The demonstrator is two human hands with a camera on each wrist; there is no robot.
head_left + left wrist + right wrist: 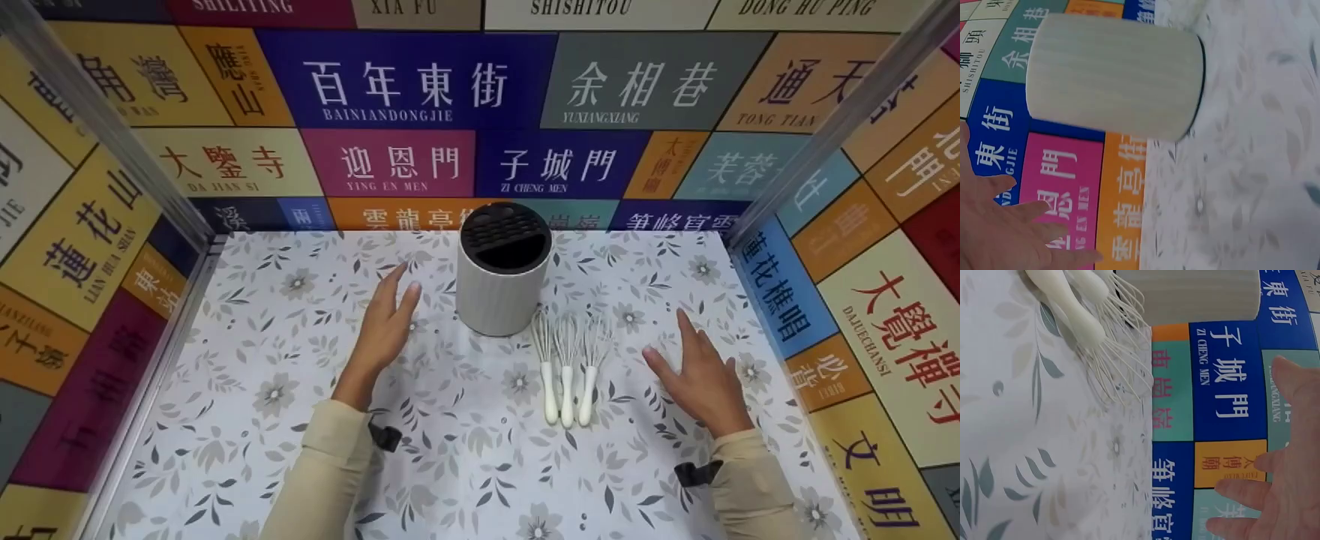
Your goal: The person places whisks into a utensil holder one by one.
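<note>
A white ribbed cylindrical holder [498, 296] with a black slotted top [506, 236] stands upright toward the back of the table. In front of it, slightly right, three small whisks with white handles lie side by side: a left whisk [550, 394], a middle whisk [568, 397] and a right whisk [589, 394]. My left hand [388, 322] is held left of the holder, fingers extended, touching nothing. To the right of the whisks is my right hand [701, 379], fingers spread and holding nothing. The left wrist view shows the holder's side [1114, 76]; the right wrist view shows whisk wires [1123, 371].
A white tablecloth [262, 450] with grey leaves and flowers covers the table. Panels printed with coloured blocks and characters rise as a back wall [405, 82] and at both sides. Clear strips [832, 97] stand at the corners. Black straps [386, 436] circle the wrists.
</note>
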